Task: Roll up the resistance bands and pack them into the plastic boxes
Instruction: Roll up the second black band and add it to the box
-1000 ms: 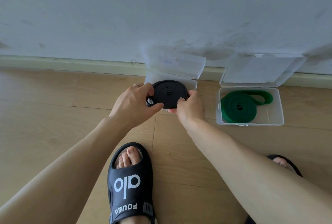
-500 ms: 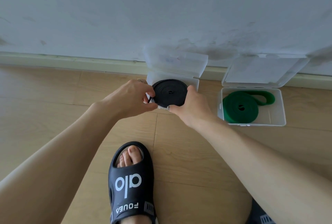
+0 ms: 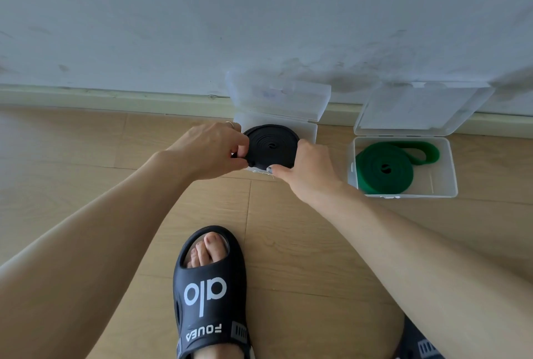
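Note:
A black resistance band (image 3: 272, 145), rolled into a flat coil, lies tilted over the open left plastic box (image 3: 310, 131) by the wall. My left hand (image 3: 212, 149) pinches the coil's left edge. My right hand (image 3: 307, 168) grips its right and front edge. The box's clear lid (image 3: 278, 97) stands open against the wall. To the right, a second clear plastic box (image 3: 445, 168) holds a coiled green resistance band (image 3: 385, 168) with a loose loop at its back.
The boxes sit on a wooden floor (image 3: 86, 162) against a white wall and skirting (image 3: 115, 97). My foot in a black slipper (image 3: 210, 295) rests just in front of the left box. A second slipper (image 3: 418, 344) shows at the bottom right.
Both hands have carried the black coil slightly forward and down over the left box. The coil looks tighter and flatter now.

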### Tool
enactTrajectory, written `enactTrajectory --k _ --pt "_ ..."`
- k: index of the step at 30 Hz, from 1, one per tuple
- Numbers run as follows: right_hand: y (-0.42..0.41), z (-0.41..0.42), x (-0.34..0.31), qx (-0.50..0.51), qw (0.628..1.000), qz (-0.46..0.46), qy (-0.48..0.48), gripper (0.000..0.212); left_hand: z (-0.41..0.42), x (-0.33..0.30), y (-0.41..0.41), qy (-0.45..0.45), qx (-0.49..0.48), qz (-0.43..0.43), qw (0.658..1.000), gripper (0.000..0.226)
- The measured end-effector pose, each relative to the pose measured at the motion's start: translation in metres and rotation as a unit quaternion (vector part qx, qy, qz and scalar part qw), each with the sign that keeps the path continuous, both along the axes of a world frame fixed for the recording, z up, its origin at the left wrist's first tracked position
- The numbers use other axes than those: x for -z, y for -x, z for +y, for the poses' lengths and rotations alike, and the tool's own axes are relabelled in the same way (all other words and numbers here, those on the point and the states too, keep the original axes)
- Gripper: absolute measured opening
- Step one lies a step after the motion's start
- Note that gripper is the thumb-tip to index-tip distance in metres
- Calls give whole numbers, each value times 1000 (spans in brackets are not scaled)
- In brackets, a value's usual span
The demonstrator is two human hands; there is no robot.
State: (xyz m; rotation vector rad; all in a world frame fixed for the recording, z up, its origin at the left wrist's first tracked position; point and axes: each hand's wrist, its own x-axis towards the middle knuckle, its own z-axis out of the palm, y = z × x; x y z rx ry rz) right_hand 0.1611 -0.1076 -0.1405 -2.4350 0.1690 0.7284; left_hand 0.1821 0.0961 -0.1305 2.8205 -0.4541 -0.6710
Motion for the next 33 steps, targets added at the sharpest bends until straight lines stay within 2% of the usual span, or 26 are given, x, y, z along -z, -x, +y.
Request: enactTrajectory --k 6,8,10,12,18,22,27,30,33 --pt "0 -1 1 1 1000 -6 6 55 1 0 -4 1 -40 12 999 6" --pt "0 0 2 2 1000 -5 6 57 3 0 -5 35 -112 47 992 13" --pt "0 0 2 3 1000 -2 9 58 3 -1 -7 92 -216 109 966 19" --pt "0 0 2 5 1000 -1 10 58 0 2 -10 94 -255 123 955 19" --pt "0 1 3 7 1000 -8 10 58 -18 10 -11 2 -270 67 960 23" --pt "3 2 2 2 1000 -25 12 55 -28 11 -9 -15 -297 38 954 22" --pt "3 2 2 1 1000 -28 7 52 -29 10 -5 3 -282 53 958 19" --pt "2 2 2 11 1000 -19 2 52 -24 2 -6 47 -277 86 956 7" --pt "3 2 4 12 1000 -19 2 52 -17 0 -4 47 -233 94 967 6"
